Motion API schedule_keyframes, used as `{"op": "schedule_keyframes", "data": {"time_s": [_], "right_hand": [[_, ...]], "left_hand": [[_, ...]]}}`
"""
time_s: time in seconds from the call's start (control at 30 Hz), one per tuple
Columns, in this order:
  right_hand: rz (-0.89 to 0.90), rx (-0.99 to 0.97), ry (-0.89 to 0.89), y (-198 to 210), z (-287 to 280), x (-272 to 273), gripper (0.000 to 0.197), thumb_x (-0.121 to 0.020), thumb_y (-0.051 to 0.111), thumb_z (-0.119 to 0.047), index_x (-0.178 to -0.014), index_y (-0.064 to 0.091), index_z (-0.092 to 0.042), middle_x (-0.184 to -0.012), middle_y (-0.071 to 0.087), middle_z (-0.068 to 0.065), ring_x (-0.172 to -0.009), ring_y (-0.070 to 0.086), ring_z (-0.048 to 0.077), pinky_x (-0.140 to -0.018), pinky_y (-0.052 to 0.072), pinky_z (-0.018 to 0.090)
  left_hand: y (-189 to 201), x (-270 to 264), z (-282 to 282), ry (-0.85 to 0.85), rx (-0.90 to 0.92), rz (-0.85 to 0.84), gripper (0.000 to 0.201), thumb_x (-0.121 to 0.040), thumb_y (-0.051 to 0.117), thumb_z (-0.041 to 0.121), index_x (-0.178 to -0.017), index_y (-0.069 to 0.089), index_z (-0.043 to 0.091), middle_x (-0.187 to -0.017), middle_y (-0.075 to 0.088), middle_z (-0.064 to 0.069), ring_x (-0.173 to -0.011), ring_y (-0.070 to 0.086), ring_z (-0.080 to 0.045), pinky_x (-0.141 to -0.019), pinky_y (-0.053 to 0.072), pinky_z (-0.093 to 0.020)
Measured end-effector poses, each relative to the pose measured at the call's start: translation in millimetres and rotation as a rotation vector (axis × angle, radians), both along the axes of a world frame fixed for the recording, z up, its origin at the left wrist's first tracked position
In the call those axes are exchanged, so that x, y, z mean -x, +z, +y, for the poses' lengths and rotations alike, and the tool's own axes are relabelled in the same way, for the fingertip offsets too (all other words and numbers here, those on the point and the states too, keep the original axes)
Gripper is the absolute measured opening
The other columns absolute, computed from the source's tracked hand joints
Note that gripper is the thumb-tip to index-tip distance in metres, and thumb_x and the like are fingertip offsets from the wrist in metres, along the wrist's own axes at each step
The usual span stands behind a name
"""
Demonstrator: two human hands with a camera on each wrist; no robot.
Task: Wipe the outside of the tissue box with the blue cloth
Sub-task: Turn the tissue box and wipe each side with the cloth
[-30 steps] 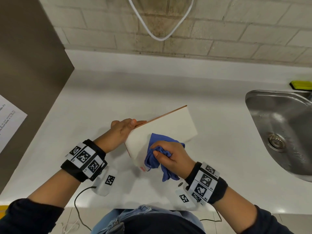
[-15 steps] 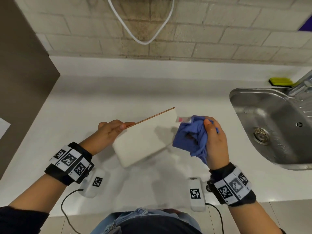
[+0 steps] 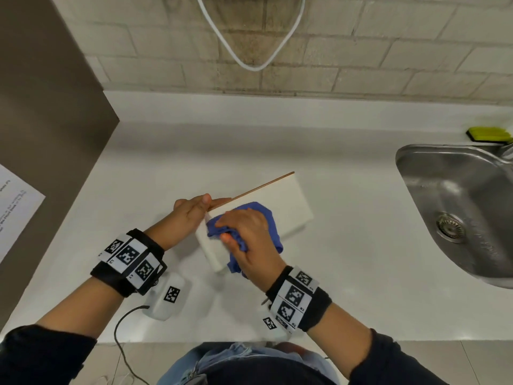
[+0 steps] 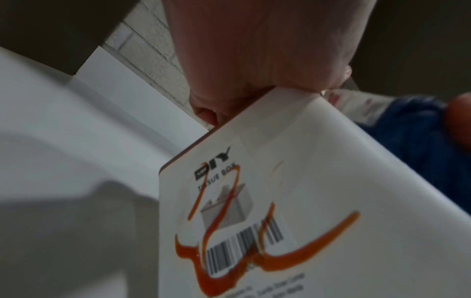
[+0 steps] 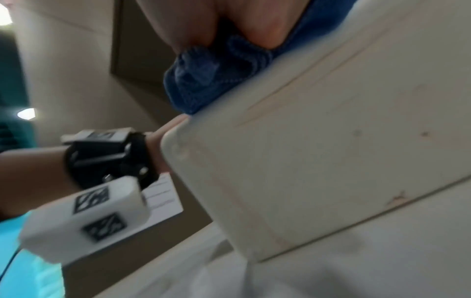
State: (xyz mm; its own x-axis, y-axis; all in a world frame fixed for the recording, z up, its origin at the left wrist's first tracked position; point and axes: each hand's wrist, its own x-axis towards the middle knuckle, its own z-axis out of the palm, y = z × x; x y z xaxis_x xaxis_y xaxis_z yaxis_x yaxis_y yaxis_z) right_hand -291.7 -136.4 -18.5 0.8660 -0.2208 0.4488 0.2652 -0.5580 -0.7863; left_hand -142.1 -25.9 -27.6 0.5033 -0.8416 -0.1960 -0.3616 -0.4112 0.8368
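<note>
A white tissue box (image 3: 288,207) stands tilted on one edge on the white counter (image 3: 347,245), a thin wood-coloured rim along its top. My left hand (image 3: 194,209) grips its near left corner. My right hand (image 3: 244,234) holds the bunched blue cloth (image 3: 263,215) and presses it on the box's upper face near that corner. In the left wrist view the box's labelled face (image 4: 293,211) carries a barcode and orange-brown streaks, with the cloth (image 4: 413,137) beyond. The right wrist view shows the cloth (image 5: 211,76) under my fingers on the box (image 5: 318,151).
A steel sink (image 3: 458,207) is set into the counter at the right, with a yellow-green sponge (image 3: 488,134) behind it. A dark cabinet panel (image 3: 50,120) with a paper sheet stands at the left. A white cable (image 3: 252,51) hangs on the brick wall.
My right hand with the cloth has swung from the box's far right end back to its near left part. The left hand still holds the box, which sits at much the same tilt.
</note>
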Motion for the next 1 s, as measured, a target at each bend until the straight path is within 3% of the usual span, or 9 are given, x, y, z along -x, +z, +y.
{"op": "schedule_keyframes", "data": {"time_s": [0.1, 0.23, 0.43, 0.53, 0.63, 0.77, 0.87, 0.93, 1.0], "right_hand": [[0.009, 0.300, 0.125, -19, 8, -2, 0.017, -0.084, 0.056, -0.020, -0.095, 0.066, -0.011, -0.103, 0.067, 0.012, -0.101, 0.052, 0.018, -0.090, 0.037, 0.039], [0.016, 0.583, 0.269, -33, -16, 10, 0.024, -0.083, 0.051, -0.009, -0.102, 0.065, -0.008, -0.119, 0.057, 0.016, -0.113, 0.041, 0.029, -0.094, 0.028, 0.041], [0.258, 0.673, 0.033, -27, -74, 48, 0.047, -0.068, 0.060, 0.006, -0.110, 0.056, -0.016, -0.121, 0.053, 0.011, -0.104, 0.048, 0.032, -0.090, 0.040, 0.047], [0.448, 0.450, -0.150, -12, -94, 68, 0.035, -0.077, 0.059, 0.003, -0.107, 0.062, -0.015, -0.111, 0.059, 0.016, -0.097, 0.055, 0.037, -0.079, 0.050, 0.048], [0.404, 0.014, -0.277, -1, -103, 85, 0.020, -0.096, 0.045, -0.007, -0.097, 0.058, -0.022, -0.099, 0.060, 0.012, -0.050, 0.061, 0.035, -0.040, 0.051, 0.037], [0.287, -0.316, -0.350, 17, -94, 90, 0.032, -0.096, 0.042, -0.002, -0.087, 0.051, -0.031, -0.074, 0.060, -0.002, -0.042, 0.058, 0.030, -0.044, 0.048, 0.030], [0.130, -0.248, -0.399, 18, -71, 77, 0.037, -0.090, 0.045, 0.012, -0.088, 0.051, -0.025, -0.091, 0.051, -0.010, -0.054, 0.062, 0.008, -0.052, 0.051, 0.013], [0.096, -0.297, -0.395, 13, -55, 62, 0.037, -0.090, 0.041, 0.016, -0.089, 0.050, -0.020, -0.095, 0.048, -0.011, -0.064, 0.062, -0.011, -0.052, 0.044, -0.001], [0.095, -0.380, -0.389, 3, -40, 40, 0.038, -0.093, 0.039, 0.012, -0.086, 0.050, -0.024, -0.089, 0.051, -0.010, -0.060, 0.060, -0.016, -0.050, 0.044, 0.000]], "left_hand": [[4, -2, 2, 0.008, 0.007, 0.039, 0.057, -0.065, 0.013, 0.092, -0.093, 0.057, 0.071, -0.098, 0.066, 0.036, -0.107, 0.056, 0.004, -0.108, 0.032, -0.037], [-6, -9, 5, -0.024, 0.011, 0.044, 0.058, -0.069, 0.019, 0.090, -0.105, 0.056, 0.065, -0.114, 0.065, -0.002, -0.119, 0.051, -0.024, -0.112, 0.030, -0.050], [-18, -18, 9, -0.059, 0.044, -0.043, 0.054, -0.074, 0.021, 0.086, -0.114, 0.051, 0.065, -0.106, 0.063, 0.001, -0.119, 0.049, -0.029, -0.112, 0.027, -0.055], [-17, -28, 13, -0.070, 0.041, -0.161, 0.049, -0.070, 0.025, 0.089, -0.110, 0.046, 0.072, -0.104, 0.061, 0.011, -0.115, 0.048, -0.029, -0.115, 0.020, -0.039], [-5, -32, 18, -0.182, -0.064, -0.424, 0.060, -0.060, 0.028, 0.094, -0.117, 0.028, 0.077, -0.106, 0.051, 0.025, -0.107, 0.037, -0.021, -0.101, 0.008, -0.010], [1, -31, 24, -0.286, -0.117, -0.530, 0.063, -0.063, 0.025, 0.092, -0.124, 0.024, 0.073, -0.111, 0.048, 0.021, -0.110, 0.039, -0.022, -0.099, 0.013, -0.020], [1, -35, 21, -0.185, -0.060, -0.415, 0.051, -0.065, 0.016, 0.092, -0.112, 0.031, 0.079, -0.103, 0.054, 0.022, -0.105, 0.041, -0.020, -0.097, 0.013, -0.013], [-5, -40, 19, -0.124, -0.046, -0.342, 0.049, -0.068, 0.014, 0.091, -0.108, 0.038, 0.078, -0.102, 0.058, 0.020, -0.109, 0.046, -0.025, -0.102, 0.019, -0.022], [-6, -45, 17, -0.094, -0.049, -0.284, 0.049, -0.074, 0.016, 0.086, -0.111, 0.045, 0.072, -0.106, 0.061, 0.017, -0.114, 0.049, -0.028, -0.112, 0.023, -0.037]]}}
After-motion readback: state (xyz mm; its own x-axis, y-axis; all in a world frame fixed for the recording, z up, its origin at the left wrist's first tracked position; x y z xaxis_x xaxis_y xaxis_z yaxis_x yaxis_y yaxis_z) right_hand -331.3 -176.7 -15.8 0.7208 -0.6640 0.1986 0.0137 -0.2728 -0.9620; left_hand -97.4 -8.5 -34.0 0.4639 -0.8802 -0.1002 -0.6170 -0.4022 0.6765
